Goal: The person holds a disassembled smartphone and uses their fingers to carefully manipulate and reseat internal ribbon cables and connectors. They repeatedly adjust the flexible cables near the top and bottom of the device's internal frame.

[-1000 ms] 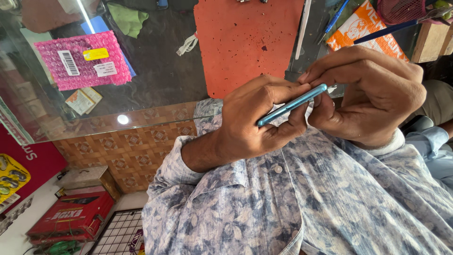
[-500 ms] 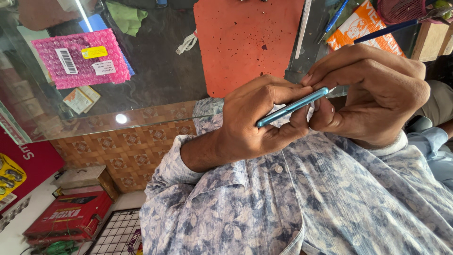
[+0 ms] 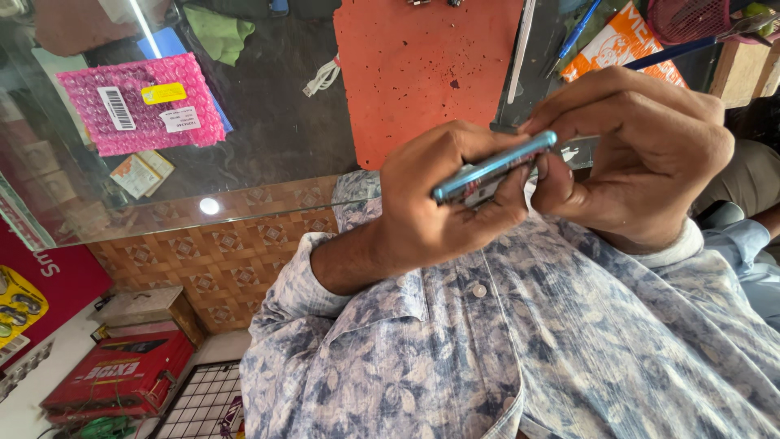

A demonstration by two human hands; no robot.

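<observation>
**Both hands closed on a slim blue phone, held edge-on above the chest**

Gripping from two sides, the left hand [image 3: 431,219] wraps around the near end of the phone [image 3: 496,167], with the fingers curled over its upper face and the thumb beneath, while the right hand [image 3: 642,154] pinches the far end, the fingertips [image 3: 540,122] pressing at the top edge. Both hands are closed on the phone; neither is free.

To work well in this position, I judge that the left hand should stay firm and steady, so the right fingertips can press with small, careful force along the edge — a thin body like this can slip or bend if it is squeezed unevenly. Keeping it close to the chest, over the patterned shirt [image 3: 520,349], also seems sensible.

The phone is thin and flat, with a shiny light-blue frame, and it is tilted, the right end higher. Its faces are mostly hidden by the fingers, so I cannot tell which side is up.

Beyond the hands lies a glass counter [image 3: 268,146] with an orange mat [image 3: 422,73] and a pink bubble-wrap packet [image 3: 142,102] — well apart from the phone.
</observation>
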